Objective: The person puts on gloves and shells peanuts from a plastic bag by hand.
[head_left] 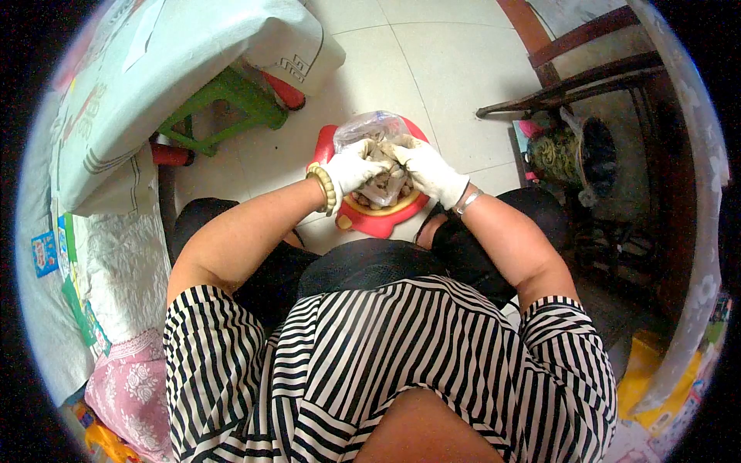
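Both of my hands wear white gloves and meet over a low red stool with a yellow ring on its top. On the stool is a clear plastic bag with several small grey-brown lumps in and around it. My left hand has its fingers curled in at the bag's left side. From the right, my right hand bends its fingers and thumb together near a brownish piece. The fingertips of both hands nearly touch, and what exactly lies between them is too small to make out.
A green plastic stool stands at the upper left beside a cloth-covered table. At the right are dark wooden furniture legs and a bin with a black liner. Pale floor tiles extend ahead.
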The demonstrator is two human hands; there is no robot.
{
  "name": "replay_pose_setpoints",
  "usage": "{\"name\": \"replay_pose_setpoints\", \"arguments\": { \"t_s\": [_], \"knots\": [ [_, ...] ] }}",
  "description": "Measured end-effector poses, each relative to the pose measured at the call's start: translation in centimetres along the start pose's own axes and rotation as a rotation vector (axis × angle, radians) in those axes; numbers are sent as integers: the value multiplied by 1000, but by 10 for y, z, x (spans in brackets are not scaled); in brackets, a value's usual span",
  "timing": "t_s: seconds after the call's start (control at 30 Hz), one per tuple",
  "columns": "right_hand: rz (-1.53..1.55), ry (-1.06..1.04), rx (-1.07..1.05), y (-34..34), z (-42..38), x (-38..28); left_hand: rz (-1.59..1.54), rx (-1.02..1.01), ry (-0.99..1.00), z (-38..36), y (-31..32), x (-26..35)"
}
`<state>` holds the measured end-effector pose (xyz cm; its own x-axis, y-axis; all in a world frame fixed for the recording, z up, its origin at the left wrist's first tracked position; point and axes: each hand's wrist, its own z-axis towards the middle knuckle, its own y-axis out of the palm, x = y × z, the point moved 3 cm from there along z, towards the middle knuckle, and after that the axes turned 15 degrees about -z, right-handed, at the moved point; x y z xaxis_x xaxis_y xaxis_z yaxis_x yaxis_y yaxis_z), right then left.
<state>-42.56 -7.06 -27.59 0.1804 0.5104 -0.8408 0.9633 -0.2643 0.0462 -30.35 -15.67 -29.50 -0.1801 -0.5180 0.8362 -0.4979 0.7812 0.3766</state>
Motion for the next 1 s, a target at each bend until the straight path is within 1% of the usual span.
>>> {"name": "replay_pose_setpoints", "arguments": {
  "t_s": [0.03, 0.1, 0.13, 0.2, 0.23, 0.3, 0.33, 0.37, 0.4, 0.43, 0.5, 0.53, 0.6, 0.73, 0.8, 0.83, 0.9, 0.93, 1.0],
  "knots": [
    [0, 0, 0, -2, 2, 3, 0, 0, 0, 2, -2, -3],
    [103, -5, -11, -5, 6, 7, -134, -112, -39, 3, -2, -6],
    [103, -5, -11, -8, 8, 8, -135, -112, -39, 4, -4, -8],
    [89, 68, 32, -11, 9, 9, -268, -60, -137, 0, -2, -7],
    [90, 68, 33, -10, 10, 9, -268, -60, -138, -3, -2, -5],
    [115, 62, -47, -7, 13, 14, -361, -129, -187, -12, 6, 10],
    [115, 62, -47, -7, 15, 17, -361, -129, -187, -7, 3, 0],
    [-71, 36, 11, -8, 15, 18, -301, -75, -155, 4, -5, -17],
    [-257, 11, 69, -10, 17, 21, -240, -22, -123, 7, -8, -21],
    [-256, 12, 69, -12, 18, 25, -240, -21, -124, 8, -9, -26],
    [-698, -220, 205, -16, 20, 19, -231, -5, -84, 5, -7, -20],
    [-698, -220, 205, -18, 21, 20, -231, -5, -84, 4, -7, -17],
    [-545, -14, 185, -18, 16, 10, -355, -73, -109, 2, -5, -13],
    [-443, 49, 169, -12, 7, 2, -386, -90, -117, -2, -3, -5],
    [-311, 51, 24, -3, 3, 1, -147, 3, -81, -2, -6, -3],
    [-310, 51, 24, -2, 0, -1, -146, 2, -81, -2, -5, -2],
    [-437, 65, -24, 7, -11, -17, 67, 66, 22, 0, -5, -1],
    [-383, 20, -33, 6, -5, -7, 174, 98, 74, 1, -5, -1],
    [-356, 43, -36, 5, -3, -7, 170, 98, 71, 3, -5, -5]
  ]
}}
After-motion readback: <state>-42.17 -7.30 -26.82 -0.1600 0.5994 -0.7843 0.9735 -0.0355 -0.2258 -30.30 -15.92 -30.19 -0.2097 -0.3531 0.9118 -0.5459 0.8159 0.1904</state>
